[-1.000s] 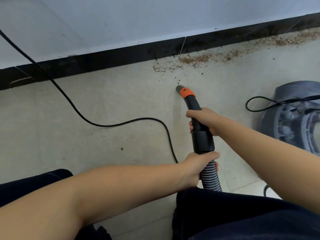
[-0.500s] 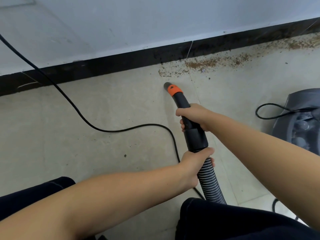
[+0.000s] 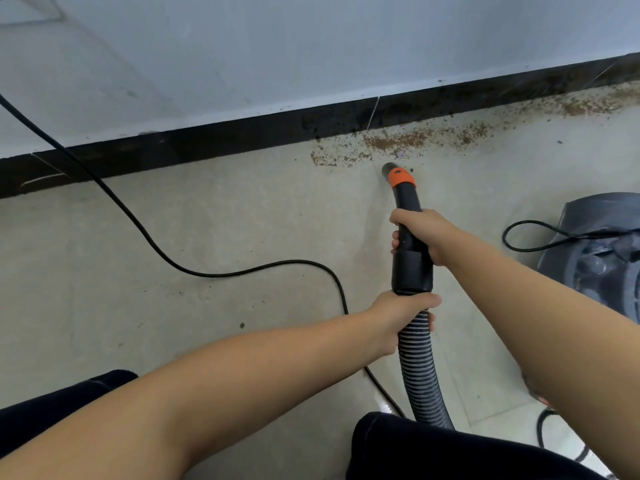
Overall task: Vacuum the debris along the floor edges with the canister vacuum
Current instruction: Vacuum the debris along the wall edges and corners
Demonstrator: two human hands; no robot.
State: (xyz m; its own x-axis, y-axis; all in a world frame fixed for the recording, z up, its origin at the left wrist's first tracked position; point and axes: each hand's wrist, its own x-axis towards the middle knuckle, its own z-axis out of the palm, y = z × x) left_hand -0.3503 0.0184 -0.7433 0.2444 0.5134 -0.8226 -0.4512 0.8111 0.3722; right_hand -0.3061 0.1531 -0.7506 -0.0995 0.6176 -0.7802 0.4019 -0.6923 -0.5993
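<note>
Nearest us, our left hand (image 3: pixel 398 317) curls around the ribbed hose (image 3: pixel 417 368) just below the black handle (image 3: pixel 410 251), which our right hand (image 3: pixel 420 233) grasps higher up. Beyond, the orange-collared nozzle (image 3: pixel 393 171) points at the tile floor (image 3: pixel 173 237), just short of the brown debris (image 3: pixel 398 142) strewn along the black baseboard (image 3: pixel 207 143). The grey canister vacuum (image 3: pixel 602 254) sits to the right, and a black cord (image 3: pixel 166 254) loops to the left.

Orange-collared nozzle (image 3: pixel 398 176) beside brown debris (image 3: pixel 398 142)
</note>
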